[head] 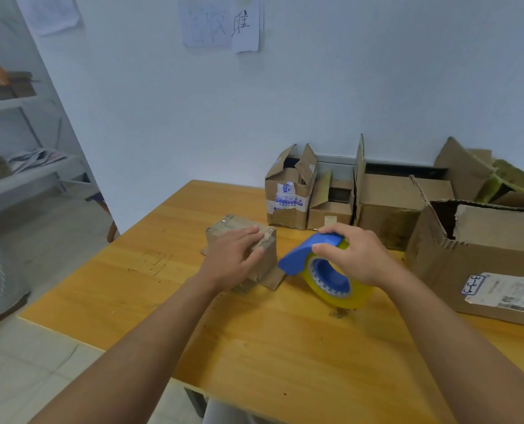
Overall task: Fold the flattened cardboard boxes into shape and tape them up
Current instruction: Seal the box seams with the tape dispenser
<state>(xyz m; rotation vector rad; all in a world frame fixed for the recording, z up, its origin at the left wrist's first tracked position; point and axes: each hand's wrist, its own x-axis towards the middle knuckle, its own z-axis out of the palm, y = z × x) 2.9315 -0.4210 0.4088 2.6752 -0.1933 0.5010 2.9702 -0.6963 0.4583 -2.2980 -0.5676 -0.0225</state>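
Observation:
A small brown cardboard box stands folded into shape near the middle of the wooden table. My left hand lies flat on its top and right side, fingers spread and pressing down. Just to the right, my right hand grips a blue tape dispenser loaded with a roll of yellowish clear tape. The dispenser's blue front edge sits close to the box's right side; I cannot tell whether they touch. The roll's lower rim rests on the table.
Several open, worn cardboard boxes line the wall at the back of the table. A larger open box with a shipping label stands at the right edge. Metal shelves are on the left, over a tiled floor.

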